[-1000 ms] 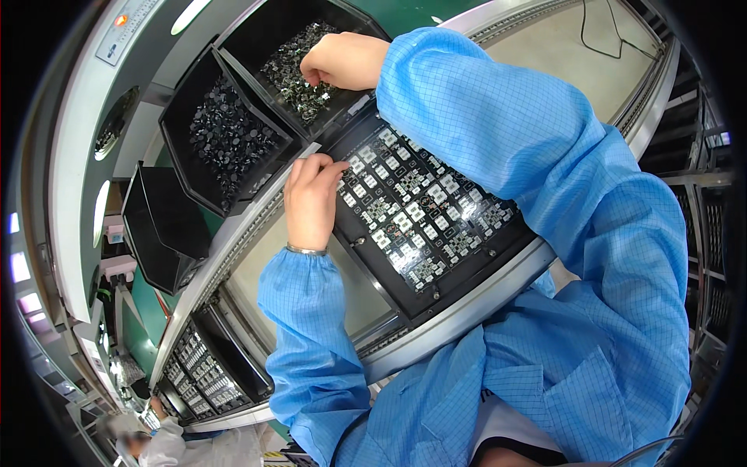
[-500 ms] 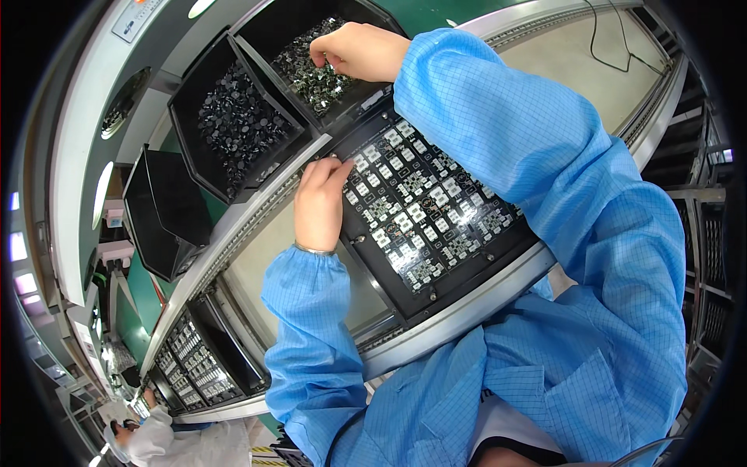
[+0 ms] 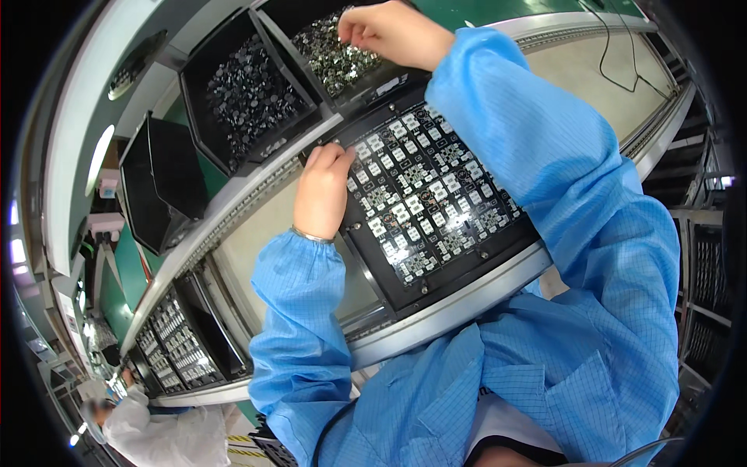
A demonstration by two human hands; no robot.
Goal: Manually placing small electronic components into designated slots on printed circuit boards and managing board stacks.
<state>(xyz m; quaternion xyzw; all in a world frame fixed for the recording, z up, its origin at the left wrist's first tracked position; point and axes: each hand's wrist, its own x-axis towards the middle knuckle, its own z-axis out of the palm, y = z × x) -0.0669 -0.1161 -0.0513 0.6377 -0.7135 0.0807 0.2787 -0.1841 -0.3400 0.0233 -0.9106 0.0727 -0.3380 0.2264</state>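
Over a black bin of small shiny metal parts (image 3: 331,62), at the far side, is my right hand (image 3: 397,33). Its fingers are curled together just above the pile; anything between the fingertips is too small to make out. My left hand (image 3: 321,191) bends over the far left corner of a black carrier (image 3: 459,274), fingers pressed together, tips hidden against it. In that carrier lies a panel of circuit boards (image 3: 424,187) with rows of white square components. My right sleeve covers the panel's right part.
Left of the metal parts, another compartment holds dark round parts (image 3: 253,101). A black bin (image 3: 159,183) stands further left. Down the conveyor sits a second carrier with boards (image 3: 177,342). A black cable (image 3: 609,58) lies at far right. A person in white (image 3: 159,424) works at lower left.
In the view, my right hand has shifted up and right over the metal parts, fingers still curled. My left hand remains at the carrier's corner. The whole scene has shifted slightly with my head.
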